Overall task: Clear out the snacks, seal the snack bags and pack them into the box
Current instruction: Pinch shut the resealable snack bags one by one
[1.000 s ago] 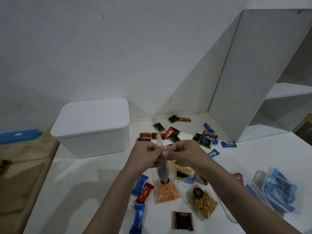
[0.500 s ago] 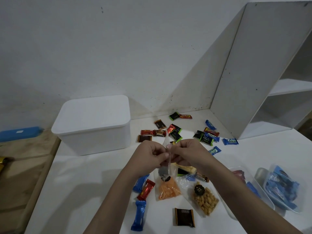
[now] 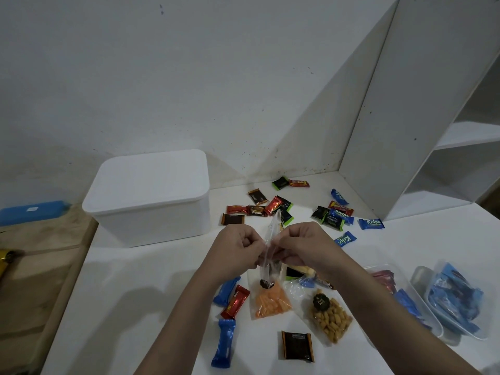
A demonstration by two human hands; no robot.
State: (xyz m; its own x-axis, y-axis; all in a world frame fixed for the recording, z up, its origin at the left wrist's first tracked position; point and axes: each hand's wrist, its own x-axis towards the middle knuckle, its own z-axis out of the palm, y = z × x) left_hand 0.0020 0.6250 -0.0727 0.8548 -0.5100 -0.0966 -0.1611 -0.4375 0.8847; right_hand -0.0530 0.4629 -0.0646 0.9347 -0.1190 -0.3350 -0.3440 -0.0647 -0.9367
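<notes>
My left hand (image 3: 238, 246) and my right hand (image 3: 300, 243) pinch the top edge of a clear snack bag (image 3: 267, 262) held upright above the table, fingertips almost touching. A dark round sticker shows at the bag's lower end. Below it lie a clear bag of orange snacks (image 3: 270, 301) and a clear bag of tan snacks (image 3: 331, 319). The white lidded box (image 3: 151, 196) stands shut at the back left. Small wrapped snacks (image 3: 276, 205) are scattered across the white table (image 3: 140, 293).
Clear plastic tubs (image 3: 457, 296) with blue wrapped snacks sit at the right edge. A white shelf unit (image 3: 422, 136) rises at the back right. Blue and red bars (image 3: 230, 301) and a dark square packet (image 3: 297, 346) lie near my arms. A wooden surface (image 3: 32, 266) adjoins on the left.
Both hands stay pinched on the clear bag and have shifted slightly along its top edge. The bag's top now stands up a little higher between the fingers.
</notes>
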